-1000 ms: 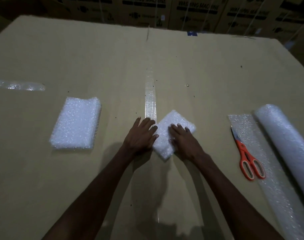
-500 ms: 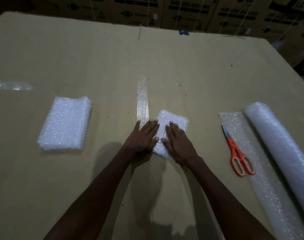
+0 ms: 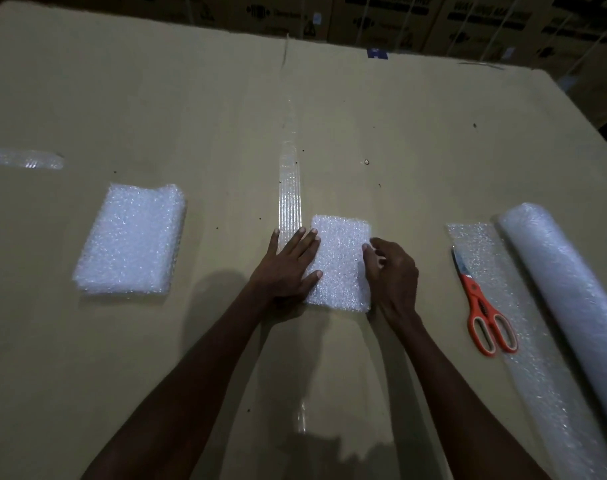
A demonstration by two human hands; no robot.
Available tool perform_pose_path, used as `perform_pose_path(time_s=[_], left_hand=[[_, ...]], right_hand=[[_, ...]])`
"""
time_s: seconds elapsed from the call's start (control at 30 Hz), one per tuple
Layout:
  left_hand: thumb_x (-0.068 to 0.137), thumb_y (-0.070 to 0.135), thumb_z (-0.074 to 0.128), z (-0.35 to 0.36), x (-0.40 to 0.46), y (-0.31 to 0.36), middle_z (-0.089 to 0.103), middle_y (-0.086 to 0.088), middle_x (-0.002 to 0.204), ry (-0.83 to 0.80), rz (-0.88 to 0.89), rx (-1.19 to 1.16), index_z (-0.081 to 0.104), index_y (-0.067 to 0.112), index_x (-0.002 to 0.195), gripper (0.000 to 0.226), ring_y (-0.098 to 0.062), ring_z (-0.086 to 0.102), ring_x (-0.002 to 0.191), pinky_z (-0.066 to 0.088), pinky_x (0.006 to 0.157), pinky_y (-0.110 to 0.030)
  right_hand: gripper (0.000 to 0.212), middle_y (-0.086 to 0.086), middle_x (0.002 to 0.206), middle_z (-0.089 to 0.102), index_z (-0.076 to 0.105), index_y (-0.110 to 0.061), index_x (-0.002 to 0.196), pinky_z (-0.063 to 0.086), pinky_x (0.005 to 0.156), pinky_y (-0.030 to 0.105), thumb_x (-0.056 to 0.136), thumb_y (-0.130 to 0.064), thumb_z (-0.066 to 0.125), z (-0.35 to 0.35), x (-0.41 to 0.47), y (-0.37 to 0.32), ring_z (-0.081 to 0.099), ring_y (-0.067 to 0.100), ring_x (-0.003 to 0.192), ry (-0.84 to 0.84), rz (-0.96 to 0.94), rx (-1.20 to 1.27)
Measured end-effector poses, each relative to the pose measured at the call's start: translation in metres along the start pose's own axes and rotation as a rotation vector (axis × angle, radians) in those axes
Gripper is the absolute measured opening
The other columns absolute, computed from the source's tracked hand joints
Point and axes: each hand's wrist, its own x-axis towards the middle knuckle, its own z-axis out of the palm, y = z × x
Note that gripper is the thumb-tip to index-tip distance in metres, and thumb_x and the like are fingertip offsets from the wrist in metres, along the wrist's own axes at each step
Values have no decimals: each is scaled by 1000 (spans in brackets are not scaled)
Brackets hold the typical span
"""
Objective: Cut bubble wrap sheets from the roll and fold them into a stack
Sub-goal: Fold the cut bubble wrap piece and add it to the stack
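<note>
A folded bubble wrap sheet [image 3: 341,261] is lying flat near the middle of the cardboard-covered surface [image 3: 191,98], somewhat toward the near edge, just right of a strip of clear tape [image 3: 290,199] that is running from the far edge toward the near one. The left hand [image 3: 288,263] is lying flat with its fingers straight and spread, the palm on the surface and the fingertips and thumb pressing down on the sheet's left edge. The right hand [image 3: 393,271] is resting at the sheet's right edge with its fingers curled, pinching that edge between thumb and fingers. A stack of folded bubble wrap [image 3: 130,240] is sitting well apart toward the left edge of the surface. Toward the right edge, the bubble wrap roll [image 3: 565,289] is lying with a length of its sheet [image 3: 523,341] unrolled flat beside it, and orange-handled scissors [image 3: 482,306] are lying closed on that unrolled length, blades pointing toward the far edge. Another strip of clear tape [image 3: 23,159] is showing at the left edge. Printed cardboard boxes [image 3: 468,19] are standing beyond the far edge in the dark.
</note>
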Motion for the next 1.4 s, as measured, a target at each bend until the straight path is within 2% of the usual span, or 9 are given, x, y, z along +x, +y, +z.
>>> perform_pose_path(time_s=[0.2,0.4,0.53,0.63,0.73,0.83,1.0,1.3,1.4], left_hand=[[98,54,20,-2,-4,4,27,-12,162,3,-14,22,34,5,154,75,-30,24,151,8,114,-68],[99,51,25,-9,-10,11,42,-14,155,24,-28,122,47,5,147,70,-32,36,146,19,112,-69],[93,61,0,-21,-19,22,9,-8,168,-84,-179,82,10,8,159,85,-27,-3,155,-5,118,-62],[98,68,20,-41,-25,36,-2,-4,168,25,-407,-280,-3,10,159,88,-22,-12,154,-10,120,-54],[93,63,54,-75,-29,58,9,-1,168,182,-586,-878,1,17,161,98,-20,6,154,8,123,-43],[75,67,75,-103,-40,71,48,-1,152,214,-599,-1410,36,22,153,99,-19,47,138,39,111,-38],[90,28,74,-117,-67,90,74,-4,110,280,-621,-1519,64,18,118,31,-20,68,94,56,76,-31],[83,14,80,-113,-105,77,74,-13,97,346,-725,-1469,71,-3,108,31,-19,69,81,57,68,-27],[84,13,79,-117,-114,55,72,-10,91,355,-753,-1420,71,-4,105,28,-14,67,75,56,65,-25]], right_hand=[[42,5,100,72,72,-9,108,42,76,30,85,-44,76,7,4,-21,67,27,94,-153,418,-63],[16,-3,68,64,65,-18,70,47,65,33,74,-14,80,-2,16,-35,59,21,68,-253,652,308],[12,7,77,65,66,-11,77,46,65,31,80,-4,76,-20,16,-46,57,20,72,-337,614,575],[11,8,83,70,66,-10,84,50,61,27,82,-3,75,-42,14,-57,63,21,73,-359,568,694],[13,10,87,74,68,-7,93,55,63,28,84,-1,75,-68,9,-67,67,22,73,-381,531,845],[23,15,93,75,67,-4,105,59,63,32,84,2,74,-92,2,-75,70,25,74,-455,531,1012],[31,12,93,75,64,-2,116,55,53,26,86,5,71,-109,-15,-72,73,18,67,-505,529,1103],[30,12,103,78,70,-6,112,59,82,43,83,-8,81,-89,-42,-67,73,26,88,-546,469,895],[34,12,102,78,69,-4,114,61,69,35,83,-7,81,-78,-44,-81,74,20,84,-589,451,879]])
